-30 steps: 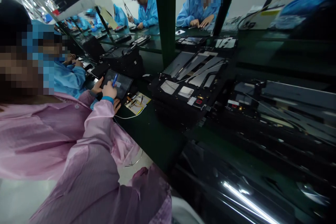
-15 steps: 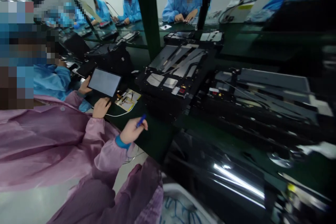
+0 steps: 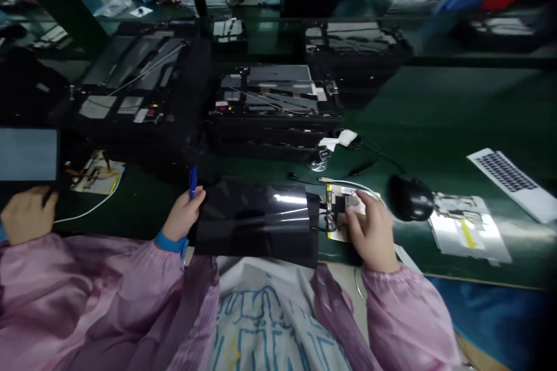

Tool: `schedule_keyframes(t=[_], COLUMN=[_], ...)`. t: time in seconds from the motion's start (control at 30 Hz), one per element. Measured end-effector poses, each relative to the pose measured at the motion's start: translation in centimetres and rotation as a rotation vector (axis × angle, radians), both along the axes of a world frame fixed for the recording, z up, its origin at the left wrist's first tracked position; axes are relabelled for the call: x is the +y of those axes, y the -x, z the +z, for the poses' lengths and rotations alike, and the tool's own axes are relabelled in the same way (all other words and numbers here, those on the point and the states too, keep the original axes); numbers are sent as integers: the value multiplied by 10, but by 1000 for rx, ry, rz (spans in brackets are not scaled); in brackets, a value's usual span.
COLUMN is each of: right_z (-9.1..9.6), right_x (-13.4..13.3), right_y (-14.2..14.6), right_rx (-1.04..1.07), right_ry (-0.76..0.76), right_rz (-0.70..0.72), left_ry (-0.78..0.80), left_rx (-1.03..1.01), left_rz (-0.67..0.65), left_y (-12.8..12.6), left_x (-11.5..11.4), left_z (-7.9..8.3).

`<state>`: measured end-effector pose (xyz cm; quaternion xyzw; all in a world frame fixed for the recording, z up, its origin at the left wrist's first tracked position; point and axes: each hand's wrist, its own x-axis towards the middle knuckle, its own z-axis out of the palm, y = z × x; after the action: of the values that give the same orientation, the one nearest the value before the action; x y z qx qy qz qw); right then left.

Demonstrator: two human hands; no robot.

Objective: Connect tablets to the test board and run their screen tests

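My left hand [image 3: 183,214], with a blue band at the wrist, is closed round a blue pen [image 3: 193,182] that points up. Its fingers are beside the left edge of a glossy black screen panel [image 3: 256,220], lying in front of me. At the panel's right end, dark ribbon cables run to a silver board [image 3: 337,235] with yellow edges. Over that board is my right hand [image 3: 374,235], thumb and forefinger bent around a small dark part; the exact grip is unclear. A white cable [image 3: 348,182] passes under this hand.
A black mouse [image 3: 411,197], a second silver board [image 3: 470,232] and a white keyboard [image 3: 513,182] lie to the right. Black device housings [image 3: 274,133] stand behind. At left are a co-worker's hand [image 3: 28,214], a lit tablet [image 3: 28,153] and another board [image 3: 98,174].
The view has swung to the right and down, bringing my right hand, the whole black panel and the mouse into sight. The pen stays in my left hand.
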<state>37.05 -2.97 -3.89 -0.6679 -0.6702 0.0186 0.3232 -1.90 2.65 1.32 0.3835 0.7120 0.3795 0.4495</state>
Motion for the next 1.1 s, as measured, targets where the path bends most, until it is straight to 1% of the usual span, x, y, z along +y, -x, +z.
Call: schedule_keyframes(t=[0.1, 0.2, 0.27, 0.33, 0.43, 0.5, 0.6, 0.7, 0.87, 1.0, 1.1], right_z=[11, 16, 15, 14, 16, 21, 31, 42, 55, 62, 63], right_x=[-1, 0, 2, 5, 12, 19, 36, 57, 83, 91, 94], right_y=[5, 5, 2, -2, -7, -12, -20, -25, -23, -18, -17], right_rx=[118, 173, 172, 121, -27, -111, -156, -187, -271, -319, -325], right_ry=[-15, 40, 80, 125, 222, 287, 376, 474, 607, 686, 693], right_rz=[64, 134, 178, 227, 275, 323, 455, 574, 707, 759, 759], left_ry=[-16, -103, -111, -112, -148, -155, -162, -182, -225, -196, -172], left_rx=[-86, -144, -166, -183, -190, -197, -169, -101, -42, -84, -73], left_rz=[63, 63, 58, 69, 99, 101, 120, 131, 92, 72, 68], left_y=[-7, -9, -7, -6, -7, -11, -16, -16, -11, -9, -8], left_x=[-2, -6, -9, -11, -12, -11, -9, -7, -8, -7, -3], left_z=[6, 10, 12, 14, 21, 26, 29, 27, 23, 18, 13])
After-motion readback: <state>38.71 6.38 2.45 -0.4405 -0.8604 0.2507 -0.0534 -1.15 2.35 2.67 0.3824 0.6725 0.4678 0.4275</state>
